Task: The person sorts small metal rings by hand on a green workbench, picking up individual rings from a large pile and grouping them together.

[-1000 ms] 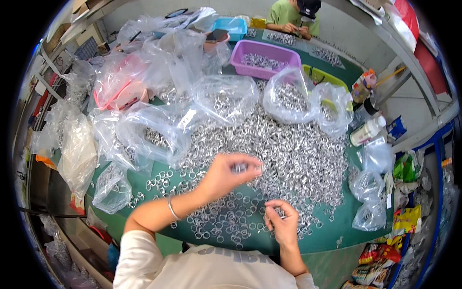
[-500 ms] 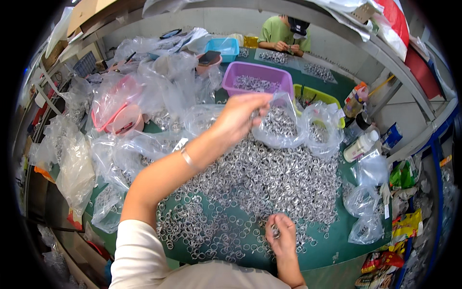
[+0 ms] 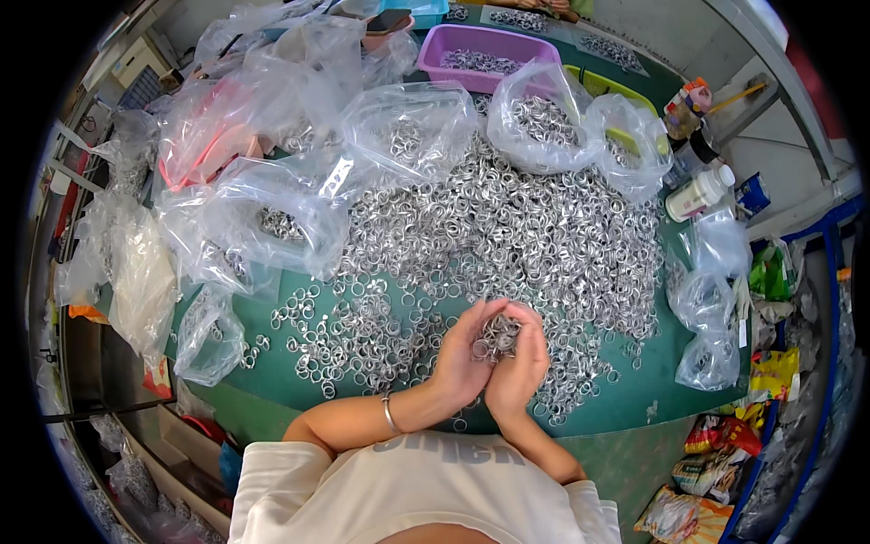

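My left hand [image 3: 460, 361] and my right hand [image 3: 518, 370] are cupped together at the near side of the table. Between the curled palms lies a cluster of small silver metal rings [image 3: 496, 338]. Both hands are closed around it, and a metal bangle [image 3: 390, 413] circles my left wrist. Just beyond my fingertips spreads a large heap of the same rings [image 3: 544, 245]. A smaller scatter of rings [image 3: 372, 335] lies left of my left hand, on the green table top [image 3: 272, 363].
Open clear plastic bags with rings, such as one bag [image 3: 544, 118], line the heap's far edge. Behind stands a purple basin [image 3: 489, 50] holding rings, beside a green tray [image 3: 625, 91]. A white bottle [image 3: 700, 192] stands at right. Another person's hands [image 3: 548, 4] show at the far edge.
My left hand has come back from the bag at the far side to meet my right hand. Both now cup rings together. The view has tilted downward.
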The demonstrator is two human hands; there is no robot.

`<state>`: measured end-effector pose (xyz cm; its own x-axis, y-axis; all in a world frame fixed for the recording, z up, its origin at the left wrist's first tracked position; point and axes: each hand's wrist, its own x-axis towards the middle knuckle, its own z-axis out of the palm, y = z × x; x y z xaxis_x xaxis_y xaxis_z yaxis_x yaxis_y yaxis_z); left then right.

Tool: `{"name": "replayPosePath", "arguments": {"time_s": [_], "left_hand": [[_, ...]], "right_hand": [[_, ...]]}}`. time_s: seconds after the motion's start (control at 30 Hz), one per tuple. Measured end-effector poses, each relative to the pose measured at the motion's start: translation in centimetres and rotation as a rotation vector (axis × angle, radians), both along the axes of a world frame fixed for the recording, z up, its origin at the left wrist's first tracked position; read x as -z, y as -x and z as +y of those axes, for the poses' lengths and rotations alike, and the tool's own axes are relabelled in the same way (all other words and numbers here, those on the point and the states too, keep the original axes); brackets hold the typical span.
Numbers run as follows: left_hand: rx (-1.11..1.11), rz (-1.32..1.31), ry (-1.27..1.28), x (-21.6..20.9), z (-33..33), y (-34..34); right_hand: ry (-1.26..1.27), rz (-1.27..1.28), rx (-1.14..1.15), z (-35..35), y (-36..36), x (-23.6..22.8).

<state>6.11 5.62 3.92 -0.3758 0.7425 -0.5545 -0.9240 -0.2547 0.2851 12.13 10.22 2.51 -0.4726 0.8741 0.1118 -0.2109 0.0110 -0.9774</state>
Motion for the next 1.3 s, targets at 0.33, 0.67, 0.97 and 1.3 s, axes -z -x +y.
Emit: {"name": "replayPosePath", "arguments": {"time_s": [0.33,0.67,0.97,1.3], "left_hand": [[0.120,0.547,-0.362,4.1,-2.2,0.3],[-0.220,-0.041,-0.257,-5.1,5.8,9.8],[-0.414,0.694,-0.044,-9.4,20.5,18.2],[-0.270,2.281,0.324,-7.2,18.9,16.8]], "right_hand": [[-1.033,-0.555,-0.093,-1.0,1.1,-2.7],[-0.674,-0.534,-0.016,1.8,-4.5,1.0],[-0.733,-0.642,-0.082,2.6,-6.0,2.6],[-0.880,-1.065,-0.175,2.6,-7.1,2.2]]}}
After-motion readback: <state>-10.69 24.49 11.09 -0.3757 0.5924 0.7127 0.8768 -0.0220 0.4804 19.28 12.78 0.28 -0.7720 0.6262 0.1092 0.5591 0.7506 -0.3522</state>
